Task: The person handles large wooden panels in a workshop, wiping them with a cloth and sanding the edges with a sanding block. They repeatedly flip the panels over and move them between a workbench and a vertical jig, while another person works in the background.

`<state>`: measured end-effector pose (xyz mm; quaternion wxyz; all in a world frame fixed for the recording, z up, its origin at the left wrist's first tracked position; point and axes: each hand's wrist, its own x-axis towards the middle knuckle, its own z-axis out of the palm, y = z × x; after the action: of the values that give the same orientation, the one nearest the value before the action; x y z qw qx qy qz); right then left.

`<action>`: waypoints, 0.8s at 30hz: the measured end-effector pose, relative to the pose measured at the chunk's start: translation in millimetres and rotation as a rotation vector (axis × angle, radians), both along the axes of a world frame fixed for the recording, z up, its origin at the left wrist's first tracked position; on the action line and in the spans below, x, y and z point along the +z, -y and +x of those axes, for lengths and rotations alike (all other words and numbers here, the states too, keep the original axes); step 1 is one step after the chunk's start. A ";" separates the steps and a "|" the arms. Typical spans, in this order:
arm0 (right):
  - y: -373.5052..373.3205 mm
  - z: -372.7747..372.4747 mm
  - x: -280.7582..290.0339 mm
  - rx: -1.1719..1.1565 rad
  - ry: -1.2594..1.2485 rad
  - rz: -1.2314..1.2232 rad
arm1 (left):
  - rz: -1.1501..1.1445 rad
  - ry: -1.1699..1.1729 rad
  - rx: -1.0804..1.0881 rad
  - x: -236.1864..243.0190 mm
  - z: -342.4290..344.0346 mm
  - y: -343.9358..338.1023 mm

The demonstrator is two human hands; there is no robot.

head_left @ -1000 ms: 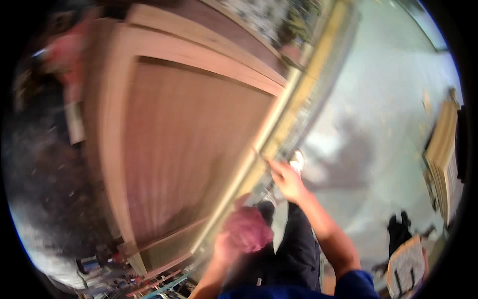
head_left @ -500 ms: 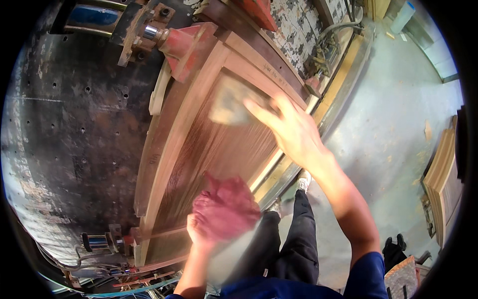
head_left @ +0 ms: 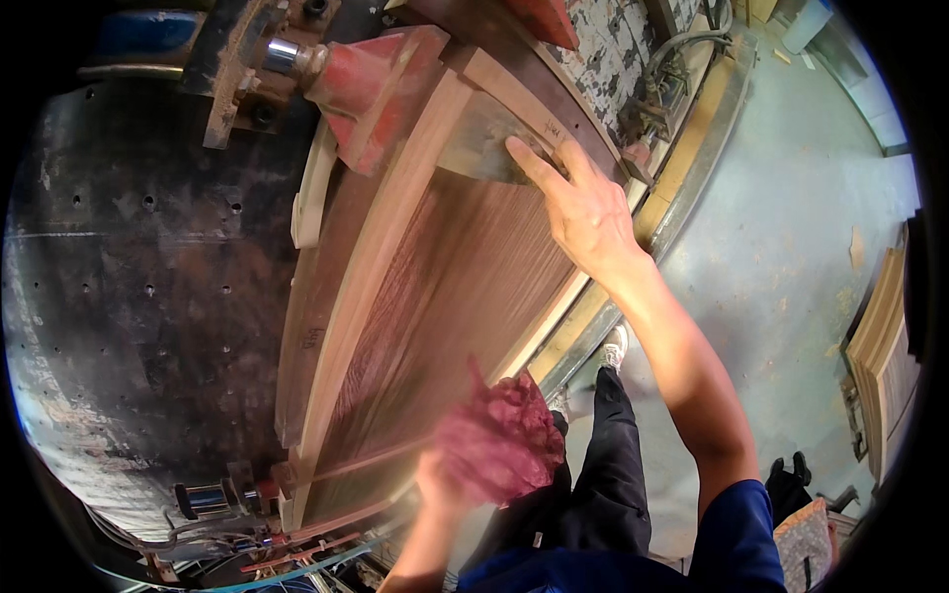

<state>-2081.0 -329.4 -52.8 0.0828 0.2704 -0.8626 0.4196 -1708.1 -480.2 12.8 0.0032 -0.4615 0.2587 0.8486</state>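
A crumpled dark-red cloth (head_left: 502,440) is bunched in my left hand (head_left: 437,481), whose fingers are closed on it and partly blurred. My right hand (head_left: 590,203) reaches to the far end of a framed wooden panel (head_left: 435,267) and grips a thin, flat greyish plate (head_left: 476,148). That plate lies against the panel's far corner, beside the wooden frame (head_left: 371,237). Its edge under my right fingers is hidden. The panel surface shows dark grain streaks with a slight sheen.
Red metal clamp brackets (head_left: 376,94) press near the frame's far left corner. A black perforated metal surface (head_left: 148,287) stretches along the left. On the right are a grey floor (head_left: 751,247) and stacked curved wooden pieces (head_left: 880,356). My shoe (head_left: 615,348) stands beside the bench edge.
The plate, blurred and farther from the far edge before, now lies at the panel's far corner, my right hand having moved with it. My left hand and cloth have shifted right and down.
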 end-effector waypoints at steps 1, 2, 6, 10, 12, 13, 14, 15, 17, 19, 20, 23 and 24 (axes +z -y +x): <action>0.3 2.3 -0.4 0.003 0.018 0.018 | -0.036 0.018 0.014 -2.6 2.8 -0.5; -0.5 4.1 0.1 0.005 0.035 0.036 | -0.024 0.030 0.023 -4.4 4.6 -1.5; -5.0 4.3 0.7 -0.019 0.040 0.045 | 0.039 0.013 -0.010 10.0 -29.4 -6.5; -38.4 35.4 -21.4 -0.014 0.203 0.021 | 0.053 -0.061 -0.139 7.6 -39.4 -1.1; -59.7 61.8 -17.7 0.061 0.272 -0.195 | 0.057 -0.039 -0.147 9.4 -47.6 -4.1; -67.8 81.9 -4.4 0.185 0.355 -0.215 | 0.021 -0.007 -0.148 3.4 -53.9 -5.3; -78.3 105.7 13.3 0.308 0.441 -0.236 | -0.013 0.029 -0.152 -5.1 -57.7 -4.7; -86.2 130.4 25.1 0.430 0.603 -0.218 | -0.048 0.069 -0.155 -13.4 -54.2 -1.5; -92.4 172.4 34.9 0.494 0.785 -0.219 | -0.008 0.033 -0.119 -33.3 -47.3 14.6; -103.4 187.2 3.8 0.514 0.838 -0.216 | 0.096 -0.016 -0.050 -6.3 -70.5 11.5; -111.3 189.7 -3.2 0.527 0.871 -0.232 | 0.045 0.018 -0.026 2.0 -64.5 17.1; -118.0 177.4 4.9 0.528 0.910 -0.260 | -0.145 -0.060 -0.095 27.3 -81.3 14.6; -114.2 174.6 12.6 0.548 0.910 -0.221 | -0.048 -0.173 -0.185 32.3 -87.1 15.5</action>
<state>-1906.4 -215.2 -40.2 -0.3837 0.2661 -0.6598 0.5888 -1795.2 -495.8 45.0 0.0481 -0.3607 0.3197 0.8748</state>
